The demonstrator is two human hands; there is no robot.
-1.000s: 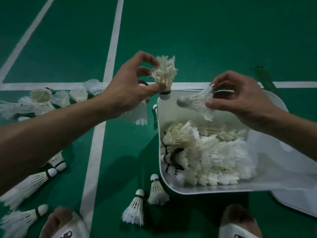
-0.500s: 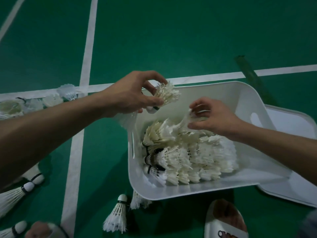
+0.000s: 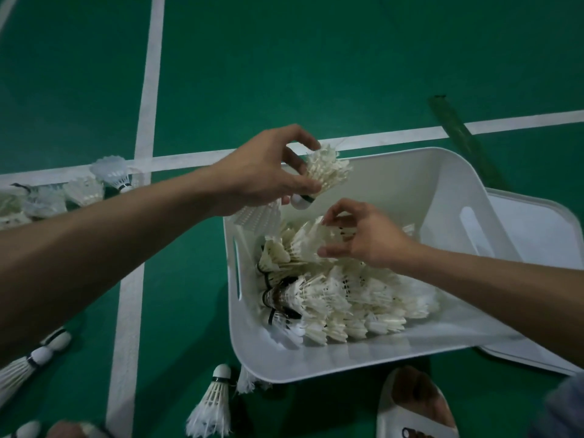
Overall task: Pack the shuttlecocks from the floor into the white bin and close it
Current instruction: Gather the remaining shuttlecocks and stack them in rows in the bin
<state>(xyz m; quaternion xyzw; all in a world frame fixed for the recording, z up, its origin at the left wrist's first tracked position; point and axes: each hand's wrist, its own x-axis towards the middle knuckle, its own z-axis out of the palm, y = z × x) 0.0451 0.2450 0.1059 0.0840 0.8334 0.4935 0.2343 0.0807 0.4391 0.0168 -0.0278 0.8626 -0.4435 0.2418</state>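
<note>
Head view, looking down on a green court floor (image 3: 316, 74) crossed by white court lines (image 3: 151, 90). The left hand (image 3: 265, 172) pinches one shuttlecock (image 3: 327, 173) between thumb and fingertips, cork end down and feathers up and to the right. It is held in the air above the far-left corner of the white bin (image 3: 252, 358).

The right hand (image 3: 363, 238) is over the bin's interior with its fingers spread and loosely curved, gripping nothing. Its fingertips are at the feathers of the pile of shuttlecocks (image 3: 331, 298), but contact cannot be confirmed. The pile lies in rows along the bin's near side, the corks mostly toward the left wall.

The bin stands open on the floor, and its lid (image 3: 537, 226) lies flat just beside it on the right, partly under its edge.

Loose shuttlecocks remain on the floor in three places: a cluster far left (image 3: 82, 191), two at the lower left (image 3: 34, 358), and one upright before the bin's near-left corner (image 3: 213, 406). A white sandal (image 3: 410, 415) sits at the bottom edge, near the bin.
</note>
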